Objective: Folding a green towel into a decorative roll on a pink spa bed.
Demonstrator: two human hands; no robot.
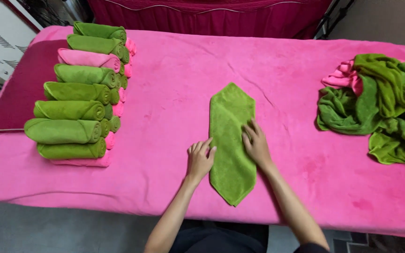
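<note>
Towel: green towel [232, 140], folded to a long strip with pointed ends, lies flat mid-counter [174, 84].
Left hand [199, 159]: flat, fingers together, at the towel's left edge.
Right hand [256, 143]: flat, fingers slightly spread, pressing the towel's right side.
Far left: rolls [73, 110], green and pink, stacked.
Right: loose pile [376, 103] of green and pink towels.

Rolled towels [78, 93] stacked left; loose towels [376, 103] right.

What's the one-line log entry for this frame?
left hand: flat at folded green towel edge | right hand: flat on towel | rolled towels: stacked left | loose towels: heaped right
</note>
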